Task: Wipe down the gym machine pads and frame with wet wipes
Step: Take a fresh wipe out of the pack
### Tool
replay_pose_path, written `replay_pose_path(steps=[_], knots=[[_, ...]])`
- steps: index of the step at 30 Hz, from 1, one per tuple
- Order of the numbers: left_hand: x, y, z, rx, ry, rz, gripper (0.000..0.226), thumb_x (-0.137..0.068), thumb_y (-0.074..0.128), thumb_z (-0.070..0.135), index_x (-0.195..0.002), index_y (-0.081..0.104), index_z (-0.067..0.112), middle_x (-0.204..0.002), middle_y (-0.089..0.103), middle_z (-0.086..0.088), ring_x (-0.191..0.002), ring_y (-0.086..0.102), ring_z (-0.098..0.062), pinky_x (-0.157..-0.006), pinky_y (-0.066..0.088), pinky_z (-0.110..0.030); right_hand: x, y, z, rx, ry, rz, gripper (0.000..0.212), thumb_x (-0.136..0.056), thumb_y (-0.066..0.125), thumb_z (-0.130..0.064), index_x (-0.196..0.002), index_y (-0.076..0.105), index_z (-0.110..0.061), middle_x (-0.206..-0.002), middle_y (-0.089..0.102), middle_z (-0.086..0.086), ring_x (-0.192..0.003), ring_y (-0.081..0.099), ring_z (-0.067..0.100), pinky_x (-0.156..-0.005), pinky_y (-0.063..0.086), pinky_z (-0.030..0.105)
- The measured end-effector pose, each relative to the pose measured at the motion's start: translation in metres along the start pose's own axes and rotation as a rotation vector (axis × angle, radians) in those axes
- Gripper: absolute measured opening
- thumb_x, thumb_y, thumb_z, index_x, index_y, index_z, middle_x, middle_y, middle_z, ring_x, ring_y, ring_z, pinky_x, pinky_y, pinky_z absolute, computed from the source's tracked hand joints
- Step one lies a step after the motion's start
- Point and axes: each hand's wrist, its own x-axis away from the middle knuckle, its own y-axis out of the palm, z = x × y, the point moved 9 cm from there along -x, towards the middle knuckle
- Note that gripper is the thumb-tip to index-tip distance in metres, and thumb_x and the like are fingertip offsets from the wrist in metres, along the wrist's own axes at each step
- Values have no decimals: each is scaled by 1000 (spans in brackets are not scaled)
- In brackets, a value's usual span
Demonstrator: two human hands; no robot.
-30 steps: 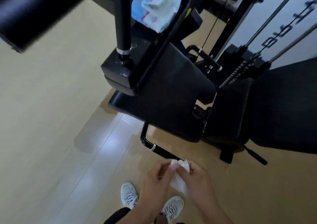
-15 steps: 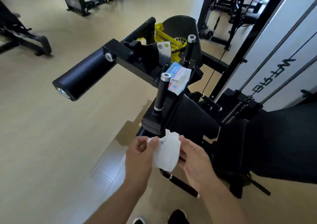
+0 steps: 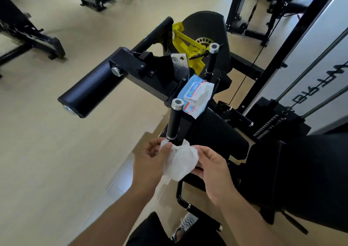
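Observation:
A crumpled white wet wipe (image 3: 180,161) is held between both hands in front of the black gym machine. My left hand (image 3: 150,162) pinches its upper left edge. My right hand (image 3: 212,172) grips its right side. Just above the wipe rises a black upright handle (image 3: 174,121) with a silver cap. A blue and white pack of wipes (image 3: 195,96) lies on the machine frame between the two handles. A black roller pad (image 3: 88,93) sticks out to the left. The black seat pad (image 3: 222,138) lies right of the hands.
A weight stack with guide rods (image 3: 308,79) and a white panel stands at the right. A yellow cam and black disc (image 3: 195,42) sit behind the frame. Other black machines (image 3: 28,34) stand at the far left and back. Light wooden floor (image 3: 56,161) spreads to the left.
The view has tilted up from the floor to the machine. Both hands have risen with the wipe to the base of the near handle, and the wipe is spread wider.

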Motion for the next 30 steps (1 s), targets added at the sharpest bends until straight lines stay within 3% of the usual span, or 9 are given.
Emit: replay_pose_path(steps=[4, 8, 14, 16, 20, 23, 25, 27, 30], knots=[[-9, 6, 3, -23, 14, 13, 8, -90, 74, 25, -97, 74, 29, -93, 75, 5, -86, 71, -17, -73, 58, -35, -8, 16, 2, -138, 161, -114, 36, -103, 53, -43, -116, 72, -15, -109, 78, 9, -101, 75, 23, -92, 59, 46], [-16, 7, -4, -29, -21, 16, 12, -92, 72, 26, -103, 72, 29, -91, 76, 6, -85, 73, -17, -73, 60, -34, -14, 20, 4, -34, 98, -142, 21, -96, 67, -18, -115, 72, -11, -107, 78, 10, -103, 74, 28, -94, 59, 45], [-47, -10, 0, -53, -28, -10, 19, -93, 70, 16, -108, 69, 28, -95, 74, 11, -86, 74, -14, -80, 59, -35, -29, -30, -22, 3, -149, 580, 11, -92, 73, -30, -85, 69, -24, -90, 74, -2, -88, 70, 17, -74, 56, 28], [-53, -6, 13, -103, 40, -81, 22, -93, 67, 11, -106, 69, 30, -98, 73, 18, -94, 71, -8, -80, 55, -21, -29, 5, -40, 117, -231, 461, 6, -93, 72, -28, -92, 68, -24, -93, 73, -6, -88, 69, 12, -71, 50, 14], [-56, -1, 34, -158, 146, -167, 29, -91, 65, 3, -103, 70, 29, -97, 75, 16, -93, 69, 0, -76, 50, -13, -22, 80, -34, 151, -302, 58, 32, -105, 50, -42, -116, 71, -20, -117, 72, -8, -115, 64, 6, -98, 52, 27], [-54, -6, 33, -174, 195, -153, 33, -86, 66, -5, -99, 71, 25, -94, 74, 12, -90, 70, -4, -75, 50, -10, -20, 64, -31, 184, -385, 276, 11, -99, 64, -22, -109, 69, -24, -113, 73, -14, -112, 67, 3, -100, 54, 33], [-48, -2, 27, -177, 202, -193, 37, -84, 64, -9, -102, 70, 22, -95, 75, 10, -92, 70, -5, -77, 51, -11, -29, 58, -34, 149, -370, 341, 33, -87, 80, -13, -108, 61, -30, -111, 74, -10, -110, 69, 3, -99, 55, 32], [-45, 0, 22, -148, 178, -200, 41, -85, 63, -10, -108, 69, 23, -99, 75, 9, -95, 69, -4, -78, 50, -10, -43, 61, -34, 163, -329, 324, 46, -83, 84, -16, -111, 56, -39, -111, 74, -10, -106, 69, 2, -95, 56, 29], [-49, -8, 25, -117, 195, -128, 39, -86, 67, -6, -110, 66, 26, -104, 73, 8, -98, 68, -5, -78, 48, -9, -56, 72, -36, 336, -348, 303, 27, -91, 76, -27, -112, 61, -34, -105, 74, -11, -100, 70, 4, -91, 58, 37]])
